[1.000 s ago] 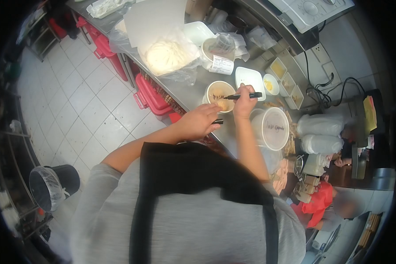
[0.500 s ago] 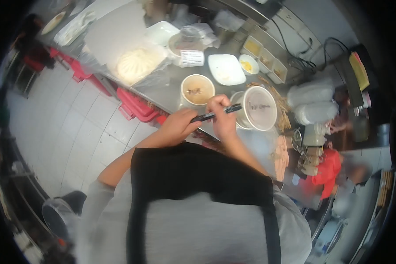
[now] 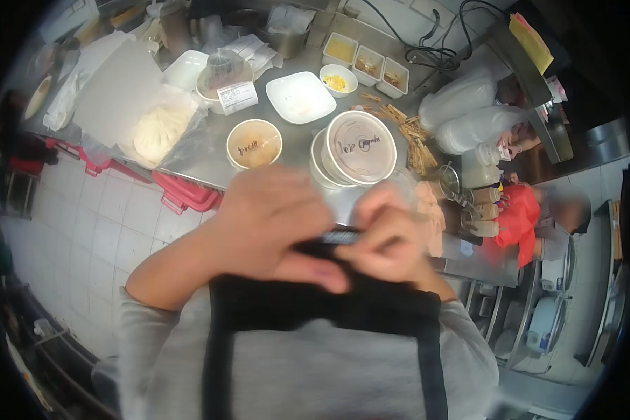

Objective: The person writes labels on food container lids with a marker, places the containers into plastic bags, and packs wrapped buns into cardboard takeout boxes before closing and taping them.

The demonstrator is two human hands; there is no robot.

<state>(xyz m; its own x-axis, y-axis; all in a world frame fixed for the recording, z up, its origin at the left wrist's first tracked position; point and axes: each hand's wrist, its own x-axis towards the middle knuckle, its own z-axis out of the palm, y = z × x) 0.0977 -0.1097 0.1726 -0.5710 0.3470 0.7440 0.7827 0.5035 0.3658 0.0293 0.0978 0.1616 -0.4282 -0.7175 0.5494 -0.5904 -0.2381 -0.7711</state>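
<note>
A dark marker (image 3: 339,236) spans the gap between my two hands, close to my apron. My right hand (image 3: 387,234) is closed on it with bent fingers. Blurred by motion, my left hand (image 3: 280,227) lies over the marker's other end, its thumb stretched below; its grip is hidden. Beyond the hands, a lidded cup with dark writing (image 3: 255,143) stands near the counter edge. To its right a larger white tub with a written lid (image 3: 360,147) rests on another round container (image 3: 320,162).
Dough (image 3: 159,133) lies on paper at the left, near a labelled bowl (image 3: 224,84). Behind are a square white plate (image 3: 301,96), a small yellow-filled bowl (image 3: 338,81) and wooden sticks (image 3: 413,140). A person in red (image 3: 516,217) is at the right.
Both hands have come closer to my body with the marker. The view has shifted, so the cups and plates appear further left.
</note>
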